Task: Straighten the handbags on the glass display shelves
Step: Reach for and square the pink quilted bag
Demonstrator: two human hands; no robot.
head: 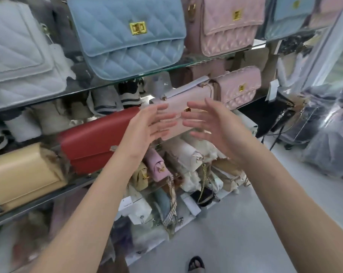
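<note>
Glass display shelves [221,56] rise in tiers in front of us, crowded with handbags, over a pale floor where wrapped stock lies heaped below. We hold both hands up before the middle tier, palms turned toward each other with the fingers spread and loosely curved, gripping nothing. Our left hand [147,129] and our right hand [212,125] sit level with one another, their fingertips nearly meeting, and as far as we can tell neither yet presses on a bag; motion blur on the fingers leaves the exact contact uncertain. Directly beyond the gap between the palms lies the smooth pale pink flap handbag with a small gold clasp [188,97], on the same middle shelf. Its long axis runs slantwise, the far right end higher and deeper, the near left end dropping toward the shelf's front edge, so it sits skewed against the shelf line. We judge that both hands are about equally near, one for each end, which suits a two-handed turn. Just left of it, touching or overlapping its lower end, is the flat red leather clutch [92,142]; just right stands the quilted pink bag with a gold turn-lock [237,87], upright and square.
</note>
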